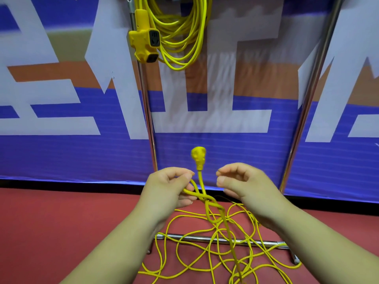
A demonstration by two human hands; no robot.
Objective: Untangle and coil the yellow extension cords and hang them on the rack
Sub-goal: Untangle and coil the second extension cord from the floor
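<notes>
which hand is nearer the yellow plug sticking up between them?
Left. The left hand pinches the cord just below the plug, on its left side. The right hand hovers to the plug's lower right, fingers loosely curled, touching nothing.

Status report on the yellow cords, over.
Left hand grips twisted cord loop below the plug; right hand empty. One coil hung on rack. Tangle on floor, draped over base bar.
</notes>
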